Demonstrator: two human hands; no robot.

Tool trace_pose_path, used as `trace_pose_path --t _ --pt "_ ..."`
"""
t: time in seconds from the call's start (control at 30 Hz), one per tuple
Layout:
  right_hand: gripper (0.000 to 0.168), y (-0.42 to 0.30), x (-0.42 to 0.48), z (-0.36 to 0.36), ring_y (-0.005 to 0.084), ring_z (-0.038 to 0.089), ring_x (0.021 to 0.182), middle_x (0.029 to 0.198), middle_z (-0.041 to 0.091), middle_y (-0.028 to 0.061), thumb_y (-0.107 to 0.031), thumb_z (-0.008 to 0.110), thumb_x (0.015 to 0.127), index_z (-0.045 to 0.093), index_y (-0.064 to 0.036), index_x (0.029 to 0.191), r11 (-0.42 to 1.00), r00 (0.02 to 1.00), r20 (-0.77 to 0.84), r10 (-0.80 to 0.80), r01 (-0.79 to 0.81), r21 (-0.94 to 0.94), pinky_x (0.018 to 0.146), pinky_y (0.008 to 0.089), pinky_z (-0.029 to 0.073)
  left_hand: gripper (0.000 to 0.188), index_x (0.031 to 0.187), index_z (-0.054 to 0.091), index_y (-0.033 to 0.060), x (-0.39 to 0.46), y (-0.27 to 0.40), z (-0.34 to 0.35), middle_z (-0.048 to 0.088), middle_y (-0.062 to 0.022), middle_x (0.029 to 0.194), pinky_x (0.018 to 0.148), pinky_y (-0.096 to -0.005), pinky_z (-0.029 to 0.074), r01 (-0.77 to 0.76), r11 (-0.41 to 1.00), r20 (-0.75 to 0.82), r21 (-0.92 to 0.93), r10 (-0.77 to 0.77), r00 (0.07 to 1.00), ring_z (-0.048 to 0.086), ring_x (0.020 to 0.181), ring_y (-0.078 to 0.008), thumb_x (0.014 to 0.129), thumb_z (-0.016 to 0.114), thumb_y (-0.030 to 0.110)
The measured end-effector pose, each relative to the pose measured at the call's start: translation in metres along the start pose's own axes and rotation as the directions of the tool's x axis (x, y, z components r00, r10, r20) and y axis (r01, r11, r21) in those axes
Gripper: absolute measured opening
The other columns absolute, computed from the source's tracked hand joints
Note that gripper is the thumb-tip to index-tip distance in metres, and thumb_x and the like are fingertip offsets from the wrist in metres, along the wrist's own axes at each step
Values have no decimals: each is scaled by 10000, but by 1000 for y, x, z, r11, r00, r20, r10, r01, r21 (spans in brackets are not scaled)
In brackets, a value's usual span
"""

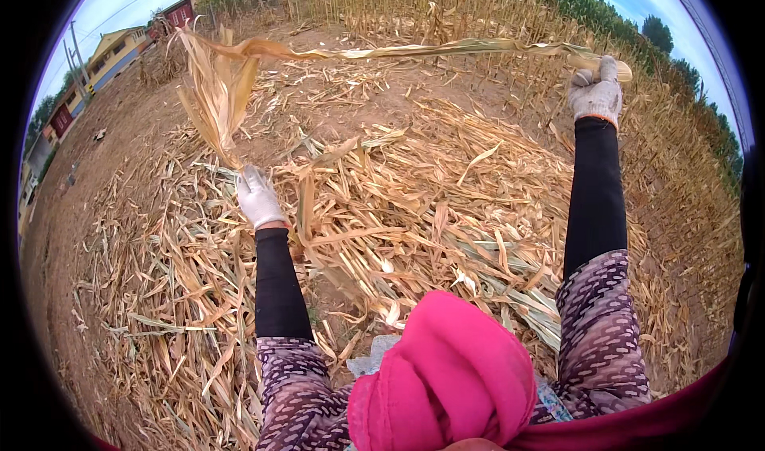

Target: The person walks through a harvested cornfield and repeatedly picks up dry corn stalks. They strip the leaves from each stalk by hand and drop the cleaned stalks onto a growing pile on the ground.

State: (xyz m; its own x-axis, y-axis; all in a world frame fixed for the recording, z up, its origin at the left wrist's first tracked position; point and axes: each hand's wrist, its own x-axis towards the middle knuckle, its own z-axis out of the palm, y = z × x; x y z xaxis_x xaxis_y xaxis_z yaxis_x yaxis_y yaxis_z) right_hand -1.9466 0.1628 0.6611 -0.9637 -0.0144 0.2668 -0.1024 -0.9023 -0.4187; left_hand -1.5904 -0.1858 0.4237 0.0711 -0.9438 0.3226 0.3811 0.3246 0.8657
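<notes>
My left hand (258, 197), in a pale work glove, is closed around the base of a bundle of dry corn husks and leaves (218, 98) that fans out above it. Raised at the upper right, my right hand (597, 92), gloved with an orange cuff edge, grips an ear of corn (615, 70) lying across its fingers. A long dry corn leaf (412, 51) stretches between the bundle and the ear. Beneath both hands spreads a thick layer of dry stalks and husks (394, 212).
Standing dry corn stalks (382, 3) rise beyond the litter and along the right side. Bare brown soil (77, 170) lies at the left, with buildings (116, 50) behind it. A pink scarf (448, 367) covers part of the near view.
</notes>
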Motion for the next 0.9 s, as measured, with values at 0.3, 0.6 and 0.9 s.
trace_pose_path --t 0.3,0.6,0.9 --pt "363 180 -160 29 133 545 793 893 603 74 -226 641 774 553 22 1025 484 333 619 712 406 -775 717 284 444 319 950 603 13 -61 44 -57 636 -90 758 635 -318 459 -187 852 485 489 -87 870 596 675 -182 930 484 308" --pt "485 193 -220 -11 141 612 797 979 622 69 -57 618 741 529 -22 1216 420 62 430 901 129 -898 679 278 507 331 869 629 25 -81 55 -17 590 -187 774 673 -407 447 -304 695 565 652 -178 806 581 757 -350 867 531 342" --pt "536 191 -185 -27 129 549 989 1135 573 59 -84 661 771 465 -10 1264 668 374 568 733 -242 -703 855 278 454 304 859 659 18 -68 105 30 603 -151 675 595 -365 456 -488 651 687 581 -70 724 601 641 -297 837 596 315"
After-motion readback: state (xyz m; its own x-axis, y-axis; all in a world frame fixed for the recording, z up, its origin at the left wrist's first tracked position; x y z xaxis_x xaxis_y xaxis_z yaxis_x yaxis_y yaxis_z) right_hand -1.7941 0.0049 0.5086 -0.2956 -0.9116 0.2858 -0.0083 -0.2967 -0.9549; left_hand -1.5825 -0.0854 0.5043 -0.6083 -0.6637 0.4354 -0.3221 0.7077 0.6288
